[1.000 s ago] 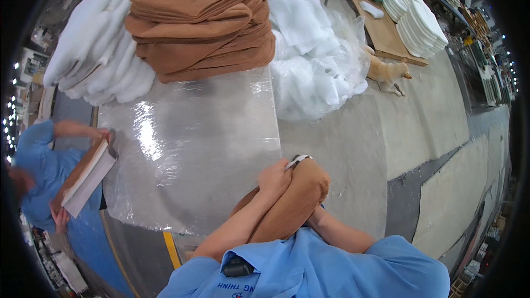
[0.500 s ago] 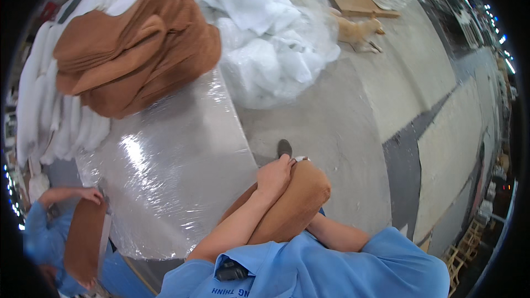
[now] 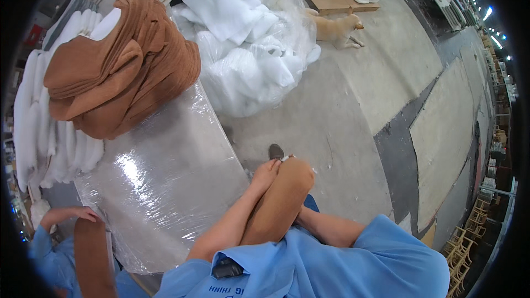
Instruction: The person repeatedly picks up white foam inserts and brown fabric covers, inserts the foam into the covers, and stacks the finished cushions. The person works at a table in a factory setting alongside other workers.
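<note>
- Shifted since the earlier frames: brown stack point(image 3: 127, 72), now lower and farther left as the view turns; co-worker's panel point(image 3: 91, 254), now nearly upright at lower left.
- Brown piece point(image 3: 281, 201): slanted against the shirt point(image 3: 314, 267), just right of the wrapped table point(image 3: 182, 187); 1 shoe point(image 3: 275, 150) shows beyond its far end.
- Left hand point(image 3: 266, 174): fingers curled, apparently pinching the piece's far edge near a white strip point(image 3: 286, 158).
- Right hand: hidden behind the piece, where the right forearm point(image 3: 331, 228) leads; whether spread or closed cannot be told.
- Sound handling, as judged here: keep the left pinch firm and close to the edge, brace the piece against the body, support it from behind; a slack grip could let the edge slip or the surface crease.
</note>
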The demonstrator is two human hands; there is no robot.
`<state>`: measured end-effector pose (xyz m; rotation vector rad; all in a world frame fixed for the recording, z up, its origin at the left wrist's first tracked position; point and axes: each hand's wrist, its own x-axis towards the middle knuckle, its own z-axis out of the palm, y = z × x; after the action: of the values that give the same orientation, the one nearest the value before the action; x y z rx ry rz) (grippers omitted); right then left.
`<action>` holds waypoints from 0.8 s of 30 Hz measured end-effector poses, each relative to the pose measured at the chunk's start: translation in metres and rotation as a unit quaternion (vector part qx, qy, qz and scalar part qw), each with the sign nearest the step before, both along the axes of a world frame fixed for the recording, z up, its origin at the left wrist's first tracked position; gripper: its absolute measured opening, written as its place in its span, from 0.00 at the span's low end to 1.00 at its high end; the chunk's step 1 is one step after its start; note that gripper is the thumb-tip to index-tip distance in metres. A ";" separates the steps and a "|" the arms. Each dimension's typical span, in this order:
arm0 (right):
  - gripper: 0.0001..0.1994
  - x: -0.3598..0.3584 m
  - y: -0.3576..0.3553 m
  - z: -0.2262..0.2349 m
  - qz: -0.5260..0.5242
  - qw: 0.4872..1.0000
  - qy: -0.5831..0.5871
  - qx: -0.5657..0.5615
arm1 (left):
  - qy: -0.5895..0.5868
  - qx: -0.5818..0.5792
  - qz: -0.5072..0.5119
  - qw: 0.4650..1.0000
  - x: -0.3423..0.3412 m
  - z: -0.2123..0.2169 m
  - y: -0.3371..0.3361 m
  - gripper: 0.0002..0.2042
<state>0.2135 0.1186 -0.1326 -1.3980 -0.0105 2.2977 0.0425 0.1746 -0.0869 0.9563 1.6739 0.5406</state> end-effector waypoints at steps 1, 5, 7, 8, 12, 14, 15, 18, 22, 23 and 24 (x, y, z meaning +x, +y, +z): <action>0.26 0.004 -0.006 0.001 0.047 0.998 0.014 0.044 | -0.002 -0.006 -0.022 1.000 0.002 0.005 -0.006 0.21; 0.25 0.040 -0.050 0.019 0.244 0.949 0.070 0.189 | -0.054 -0.012 -0.039 0.998 0.000 0.022 -0.034 0.21; 0.24 0.038 -0.045 0.043 0.203 0.964 0.125 0.116 | -0.080 -0.010 -0.012 0.997 0.005 0.020 -0.036 0.21; 0.25 0.036 -0.034 0.066 0.116 0.979 0.170 0.001 | -0.066 -0.010 -0.001 0.998 0.011 0.016 -0.035 0.21; 0.23 0.033 0.004 0.112 -0.024 0.966 0.189 -0.176 | -0.032 -0.018 0.050 0.998 0.028 0.017 -0.040 0.21; 0.21 0.039 0.000 0.095 -0.035 0.974 0.155 -0.159 | -0.009 -0.012 0.049 0.999 0.033 0.024 -0.035 0.21; 0.20 0.042 -0.003 0.085 -0.036 0.979 0.135 -0.148 | 0.011 -0.009 0.049 0.999 0.036 0.026 -0.036 0.21; 0.18 0.042 -0.008 0.059 -0.042 0.990 0.079 -0.109 | 0.068 0.039 0.052 0.996 0.034 0.012 -0.035 0.21; 0.15 0.033 -0.012 0.020 -0.031 0.999 -0.009 -0.026 | 0.061 0.014 0.067 0.996 0.028 0.021 -0.032 0.21; 0.14 0.029 -0.007 0.022 -0.021 0.999 -0.041 0.005 | 0.045 0.022 0.065 0.997 0.026 0.021 -0.032 0.21; 0.14 0.027 0.002 0.023 0.004 0.994 -0.094 0.050 | 0.029 0.030 0.063 0.997 0.022 0.022 -0.033 0.21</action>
<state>0.2405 0.1205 -0.1094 -1.5589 -0.1874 2.1328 0.0648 0.1412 -0.0651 0.9225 1.7878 0.6562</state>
